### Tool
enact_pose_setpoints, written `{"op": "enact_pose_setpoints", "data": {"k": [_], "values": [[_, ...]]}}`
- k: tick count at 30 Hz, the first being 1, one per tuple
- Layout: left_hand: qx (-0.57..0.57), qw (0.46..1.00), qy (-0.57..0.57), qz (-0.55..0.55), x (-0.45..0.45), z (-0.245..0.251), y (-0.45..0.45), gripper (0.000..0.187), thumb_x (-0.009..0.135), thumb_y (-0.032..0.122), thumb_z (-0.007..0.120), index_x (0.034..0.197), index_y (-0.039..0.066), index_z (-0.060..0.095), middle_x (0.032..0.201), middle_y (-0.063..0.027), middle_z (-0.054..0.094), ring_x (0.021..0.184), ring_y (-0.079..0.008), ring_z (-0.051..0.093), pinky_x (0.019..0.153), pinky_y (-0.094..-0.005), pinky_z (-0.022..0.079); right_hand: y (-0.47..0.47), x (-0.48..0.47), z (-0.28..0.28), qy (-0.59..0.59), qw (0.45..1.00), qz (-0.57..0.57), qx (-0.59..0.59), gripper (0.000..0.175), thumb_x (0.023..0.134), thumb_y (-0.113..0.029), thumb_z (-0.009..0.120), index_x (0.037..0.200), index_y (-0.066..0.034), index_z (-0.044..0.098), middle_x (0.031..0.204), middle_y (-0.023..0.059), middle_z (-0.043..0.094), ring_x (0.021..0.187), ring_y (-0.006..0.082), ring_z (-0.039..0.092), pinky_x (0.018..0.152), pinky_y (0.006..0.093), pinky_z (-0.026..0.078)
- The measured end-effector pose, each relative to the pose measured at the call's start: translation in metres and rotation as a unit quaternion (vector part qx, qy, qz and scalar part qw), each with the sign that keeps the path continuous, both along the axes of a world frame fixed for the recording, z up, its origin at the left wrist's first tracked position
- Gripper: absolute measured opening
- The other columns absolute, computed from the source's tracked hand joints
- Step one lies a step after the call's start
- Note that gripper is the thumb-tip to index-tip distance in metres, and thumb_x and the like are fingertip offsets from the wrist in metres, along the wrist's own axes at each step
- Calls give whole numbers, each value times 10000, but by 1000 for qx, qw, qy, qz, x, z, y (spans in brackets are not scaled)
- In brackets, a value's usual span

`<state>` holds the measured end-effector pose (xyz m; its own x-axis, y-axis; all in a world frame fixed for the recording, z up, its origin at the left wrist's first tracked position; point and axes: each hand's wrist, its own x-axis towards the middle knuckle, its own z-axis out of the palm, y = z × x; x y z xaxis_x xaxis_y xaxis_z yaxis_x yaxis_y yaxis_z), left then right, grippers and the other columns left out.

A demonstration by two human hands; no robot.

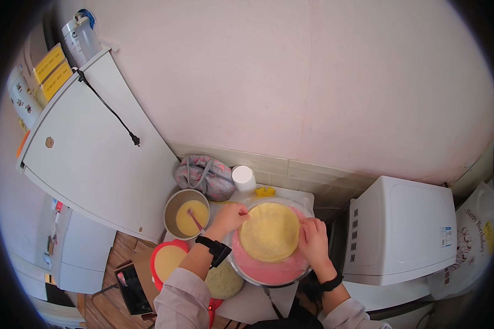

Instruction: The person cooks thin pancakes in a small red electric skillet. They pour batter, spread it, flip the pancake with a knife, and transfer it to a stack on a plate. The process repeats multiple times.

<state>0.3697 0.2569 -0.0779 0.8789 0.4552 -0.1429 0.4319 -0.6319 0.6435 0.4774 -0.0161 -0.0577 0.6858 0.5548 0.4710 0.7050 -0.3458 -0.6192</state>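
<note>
A thin, round yellow crepe [269, 232] is pinched at its left edge by my left hand [230, 220] and at its right edge by my right hand [314, 242]. It lies over or just above a pink round layer [267, 271] on a wide plate lined with clear plastic film; whether it touches is hard to tell. Near my left forearm, a red shallow dish [168, 263] holds pale yellow batter. Partly behind that forearm is a greenish-yellow round surface [224, 281], with a red handle [213, 308] bearing a lit indicator beside it.
A metal pot [169, 224] of yellow batter with a pinkish utensil stands left. Behind are a patterned bag [206, 177], a white canister [243, 179] and a yellow object [265, 191]. A white appliance [399, 230] stands right; a white cabinet [103, 164] with a hanging plug [135, 139] rises left.
</note>
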Motion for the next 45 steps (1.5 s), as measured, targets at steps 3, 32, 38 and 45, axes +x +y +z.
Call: {"op": "enact_pose_setpoints", "data": {"k": [3,32,38,45], "values": [[91,996,15,-8,-2,9,-11,153,800,245,716,865,107,732,866,-120,709,799,-305,682,709,-416,538,-8,-3,4,5,1000,5,-2,226,802,-15,634,1025,-50,634,986,122,612,916,340,572,815,405,487],[-99,993,6,64,-49,-15,23,232,853,217,721,978,22,716,856,-131,723,775,-184,701,714,-323,553,-95,-42,16,65,975,188,-104,138,838,-108,649,959,-44,657,894,130,648,869,332,630,782,417,510],[-209,969,-74,113,-143,35,-40,279,952,8,463,1179,26,625,924,-115,724,884,-175,705,797,-307,544,-122,-56,0,239,880,344,-226,211,881,-192,643,1027,-42,665,919,147,677,874,328,655,793,402,522],[-251,887,-103,374,-288,31,-222,295,965,-46,408,1220,-19,556,1102,-134,687,1050,-220,671,898,-309,519,-124,-87,-71,342,745,445,-360,339,931,-315,606,1090,-21,659,944,175,705,877,331,681,780,394,537]]}}
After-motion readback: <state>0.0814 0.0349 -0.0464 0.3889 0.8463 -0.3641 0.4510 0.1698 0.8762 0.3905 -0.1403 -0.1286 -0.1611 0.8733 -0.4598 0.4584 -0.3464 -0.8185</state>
